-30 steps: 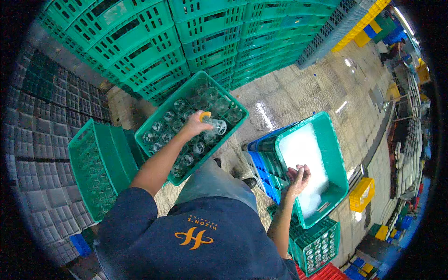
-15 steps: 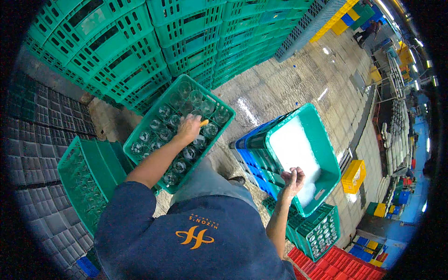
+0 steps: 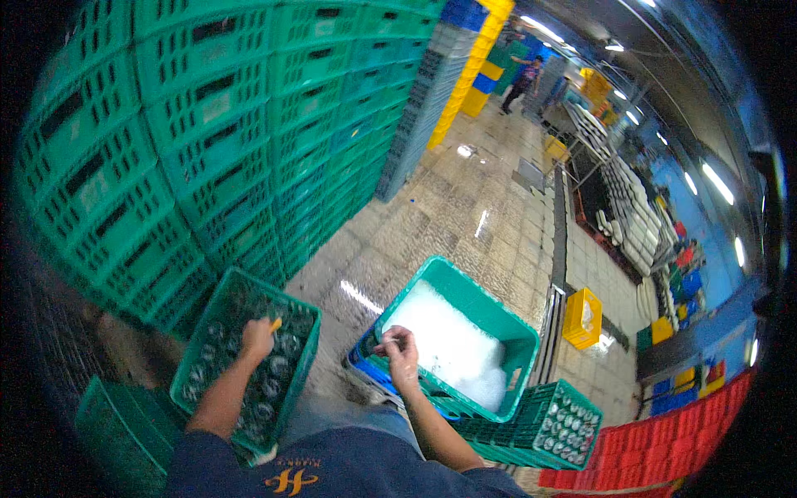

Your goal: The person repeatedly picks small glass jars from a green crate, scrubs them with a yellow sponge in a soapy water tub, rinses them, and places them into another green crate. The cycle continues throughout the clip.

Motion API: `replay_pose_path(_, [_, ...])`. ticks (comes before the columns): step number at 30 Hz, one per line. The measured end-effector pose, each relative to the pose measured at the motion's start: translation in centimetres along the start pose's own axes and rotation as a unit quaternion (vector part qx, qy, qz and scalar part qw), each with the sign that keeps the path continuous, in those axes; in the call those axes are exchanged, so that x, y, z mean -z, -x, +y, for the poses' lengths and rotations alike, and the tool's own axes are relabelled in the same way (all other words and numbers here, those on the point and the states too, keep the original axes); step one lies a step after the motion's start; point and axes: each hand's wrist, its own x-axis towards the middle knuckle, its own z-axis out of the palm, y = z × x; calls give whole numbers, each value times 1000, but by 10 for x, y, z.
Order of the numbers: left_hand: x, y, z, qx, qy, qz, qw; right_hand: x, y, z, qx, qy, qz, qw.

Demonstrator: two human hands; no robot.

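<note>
My left hand [image 3: 256, 340] is closed on a small yellow object [image 3: 276, 324], its kind unclear, with one end sticking out past the fingers. It is over a green crate [image 3: 305, 349] filled with clear drinking glasses [image 3: 217, 332]. My right hand [image 3: 401, 355] is at the near left rim of a green tub [image 3: 521, 332], its fingers curled together; whatever they may pinch is hidden. White foam [image 3: 448, 344] covers much of the tub's inside. Blue crates [image 3: 374, 375] support the tub from below.
Tall stacks of green crates [image 3: 207, 124] rise at the left. Another green crate [image 3: 573, 423] holding glasses stands right of the tub, near red crates [image 3: 656, 440]. A yellow crate [image 3: 584, 319] is on the wet tiled floor [image 3: 448, 199]. Another person [image 3: 523, 83] is far off.
The view has tilted up and turned, so crates and tub appear lower. My right hand has moved from the tub's near right side to its left rim. My left hand still grips the yellow object.
</note>
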Motion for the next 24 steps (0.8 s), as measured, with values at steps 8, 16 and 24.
replay_pose_path(8, [154, 29, 118, 65, 395, -69, 914, -54, -19, -48, 250, 313, -200, 894])
replay_pose_path(16, [98, 31, 371, -126, 574, -170, 791, 98, -23, -73, 88, 65, -89, 990])
replay_pose_path(24, [-217, -75, 492, 0, 243, -311, 919, 309, -9, -16, -160, -483, 263, 820])
